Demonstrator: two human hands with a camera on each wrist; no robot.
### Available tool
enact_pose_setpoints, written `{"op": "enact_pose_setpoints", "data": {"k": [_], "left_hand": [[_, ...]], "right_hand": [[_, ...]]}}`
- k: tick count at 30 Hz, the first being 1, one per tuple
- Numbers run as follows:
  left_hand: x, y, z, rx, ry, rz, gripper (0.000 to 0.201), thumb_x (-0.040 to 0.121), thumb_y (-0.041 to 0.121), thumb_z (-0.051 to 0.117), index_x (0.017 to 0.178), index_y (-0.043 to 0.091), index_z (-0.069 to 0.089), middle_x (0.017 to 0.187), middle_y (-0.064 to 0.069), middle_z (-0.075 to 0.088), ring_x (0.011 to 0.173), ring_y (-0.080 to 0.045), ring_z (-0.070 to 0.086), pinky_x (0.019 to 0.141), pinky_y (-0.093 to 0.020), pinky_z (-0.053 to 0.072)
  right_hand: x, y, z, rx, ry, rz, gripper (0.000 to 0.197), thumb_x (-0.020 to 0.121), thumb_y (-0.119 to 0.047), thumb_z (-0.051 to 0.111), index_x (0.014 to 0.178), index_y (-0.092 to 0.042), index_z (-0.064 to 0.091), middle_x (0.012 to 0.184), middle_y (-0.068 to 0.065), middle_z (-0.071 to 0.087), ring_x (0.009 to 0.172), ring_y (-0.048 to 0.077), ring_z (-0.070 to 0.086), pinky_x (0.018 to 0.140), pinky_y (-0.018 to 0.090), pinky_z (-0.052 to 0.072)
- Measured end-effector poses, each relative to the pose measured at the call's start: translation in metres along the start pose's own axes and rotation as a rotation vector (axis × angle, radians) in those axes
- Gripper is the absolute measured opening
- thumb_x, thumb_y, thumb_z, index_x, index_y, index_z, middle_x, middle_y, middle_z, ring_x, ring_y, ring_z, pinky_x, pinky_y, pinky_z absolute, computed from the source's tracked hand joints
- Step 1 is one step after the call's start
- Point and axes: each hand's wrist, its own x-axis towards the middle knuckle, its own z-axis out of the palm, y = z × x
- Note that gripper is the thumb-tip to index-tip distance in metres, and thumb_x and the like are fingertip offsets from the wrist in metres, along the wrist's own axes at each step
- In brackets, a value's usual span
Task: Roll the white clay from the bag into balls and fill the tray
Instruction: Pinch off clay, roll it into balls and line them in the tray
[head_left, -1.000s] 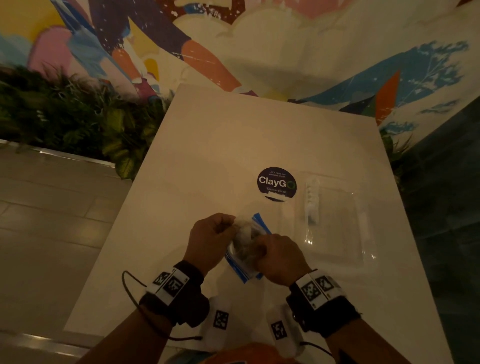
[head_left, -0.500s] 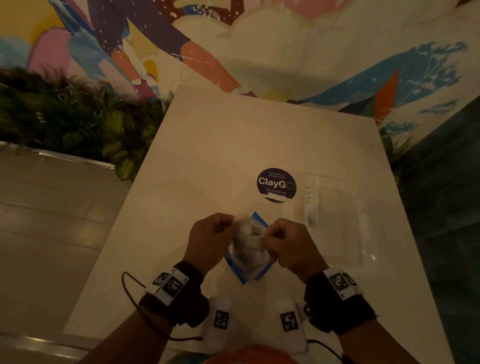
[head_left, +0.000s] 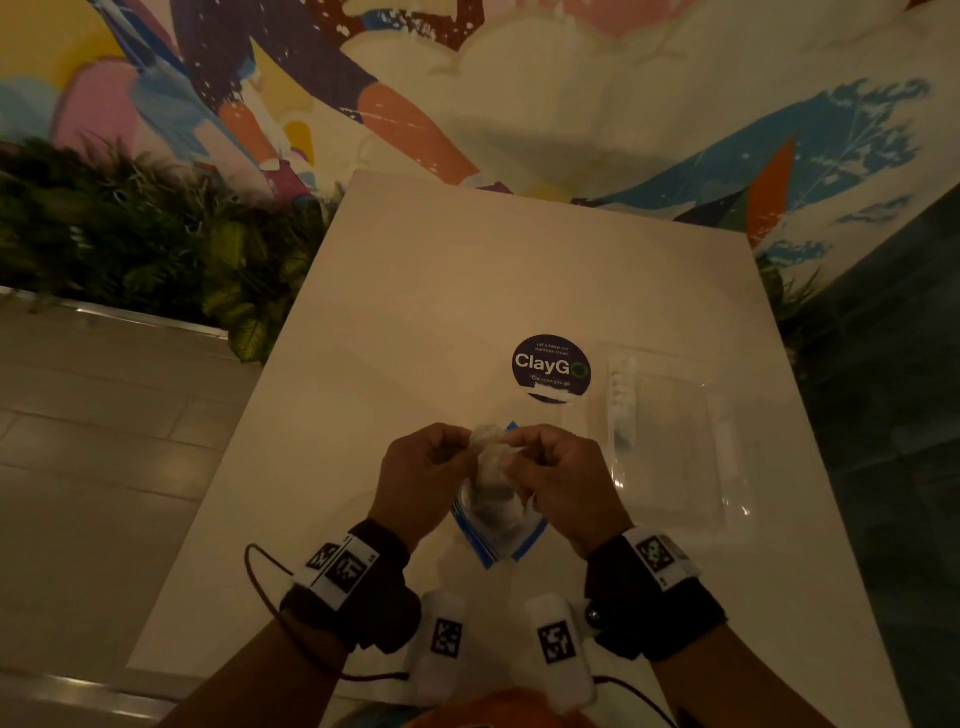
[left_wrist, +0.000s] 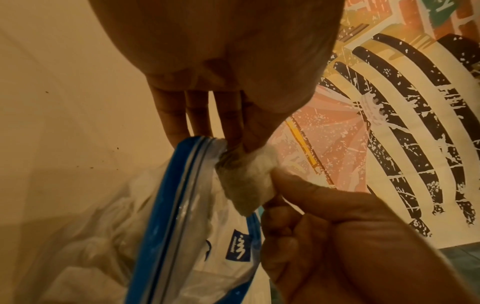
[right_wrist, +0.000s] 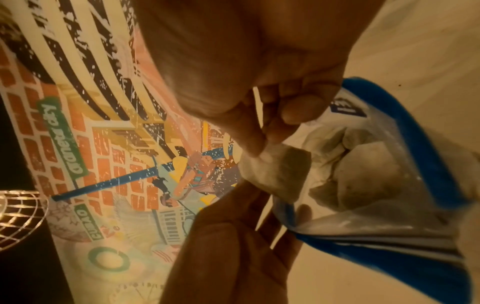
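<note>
Both hands meet over the near table (head_left: 415, 291): the left hand (head_left: 421, 480) and right hand (head_left: 563, 480) each pinch one clay (head_left: 488, 441) lump at the bag (head_left: 498, 525) mouth; beyond, right, the tray (head_left: 727, 519) holds a row of balls (head_left: 622, 400)

A white clay lump (left_wrist: 246, 181) sat pinched at my open blue-zip bag's (left_wrist: 166, 236) mouth; the clear tray (head_left: 675, 457) lay just right.

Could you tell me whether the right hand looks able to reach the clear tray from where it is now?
Probably yes: the clear tray lies on the table just beside the right hand with nothing between them, though that hand is pinching a clay piece.
</note>
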Motion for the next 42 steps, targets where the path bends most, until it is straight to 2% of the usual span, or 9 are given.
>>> {"op": "enact_pose_setpoints", "data": {"k": [4,18,23,25,27,32,35,40,42], "left_hand": [[0.0,-0.001,0.0,0.025,-0.007,0.005,0.016,0.081,0.0,0.066,0.078,0.016,0.069,0.081,-0.013,0.071,0.08,-0.03,0.067,0.079,-0.046,0.057],[-0.003,0.002,-0.002,-0.056,-0.034,0.004,0.001,0.08,0.006,0.07,0.081,0.005,0.069,0.078,-0.014,0.071,0.071,-0.02,0.066,0.072,-0.034,0.056],[-0.005,0.006,-0.001,-0.094,-0.068,-0.024,0.017,0.078,0.023,0.07,0.085,0.008,0.07,0.082,-0.012,0.072,0.075,-0.02,0.067,0.074,-0.033,0.057],[-0.005,0.006,-0.001,-0.072,-0.084,-0.007,0.007,0.078,0.011,0.072,0.085,0.011,0.069,0.08,-0.007,0.073,0.076,-0.017,0.069,0.072,-0.026,0.058],[-0.004,0.004,-0.001,-0.032,-0.075,0.018,0.018,0.077,-0.002,0.07,0.08,0.015,0.068,0.074,0.001,0.073,0.073,-0.013,0.069,0.069,-0.021,0.057],[-0.003,-0.001,-0.001,-0.041,-0.051,0.031,0.019,0.078,-0.004,0.068,0.084,0.014,0.069,0.081,-0.004,0.074,0.079,-0.018,0.07,0.075,-0.028,0.058],[-0.004,-0.003,-0.002,-0.002,-0.046,0.062,0.017,0.075,0.001,0.074,0.082,0.016,0.07,0.085,-0.003,0.073,0.084,-0.013,0.069,0.08,-0.032,0.055],[-0.005,-0.009,-0.006,0.11,-0.071,0.094,0.034,0.072,-0.004,0.073,0.076,0.03,0.071,0.109,0.012,0.063,0.091,0.001,0.064,0.085,-0.034,0.052],[-0.006,-0.01,-0.006,0.133,-0.076,0.083,0.033,0.074,-0.006,0.071,0.079,0.026,0.071,0.11,0.016,0.06,0.089,0.005,0.064,0.086,-0.037,0.053]], "right_hand": [[0.007,0.01,0.004,-0.063,0.047,0.024,0.024,0.084,-0.01,0.064,0.106,-0.017,0.064,0.081,-0.001,0.065,0.07,0.009,0.059,0.06,0.019,0.046],[0.012,0.011,0.003,-0.105,0.004,-0.026,0.008,0.081,-0.012,0.071,0.089,-0.011,0.069,0.077,0.002,0.069,0.067,0.009,0.064,0.062,0.019,0.052],[0.013,0.011,0.002,-0.081,0.01,-0.008,0.004,0.081,-0.016,0.072,0.084,-0.015,0.069,0.073,-0.002,0.067,0.066,0.009,0.062,0.062,0.022,0.051],[0.014,0.012,0.003,-0.074,0.023,-0.002,0.006,0.08,-0.019,0.074,0.083,-0.019,0.069,0.075,-0.003,0.068,0.072,0.011,0.065,0.068,0.025,0.055],[0.014,0.014,0.003,-0.091,0.046,-0.012,0.01,0.078,-0.017,0.075,0.082,-0.023,0.068,0.078,-0.004,0.067,0.077,0.014,0.065,0.073,0.029,0.056],[0.008,0.012,0.006,0.001,0.077,0.001,0.013,0.079,-0.008,0.071,0.083,-0.019,0.068,0.076,-0.001,0.065,0.066,0.01,0.059,0.057,0.02,0.047],[0.004,0.006,-0.004,0.106,0.101,0.014,0.01,0.081,-0.005,0.069,0.084,-0.014,0.068,0.08,0.007,0.068,0.067,0.014,0.062,0.054,0.022,0.05],[0.015,0.001,-0.069,0.221,0.339,0.026,0.012,0.08,0.002,0.067,0.084,-0.01,0.068,0.072,0.009,0.067,0.057,0.015,0.058,0.043,0.019,0.043],[0.024,0.007,-0.101,0.231,0.443,0.071,0.016,0.079,0.002,0.068,0.078,-0.014,0.067,0.068,0.004,0.068,0.056,0.014,0.059,0.045,0.02,0.044]]}}
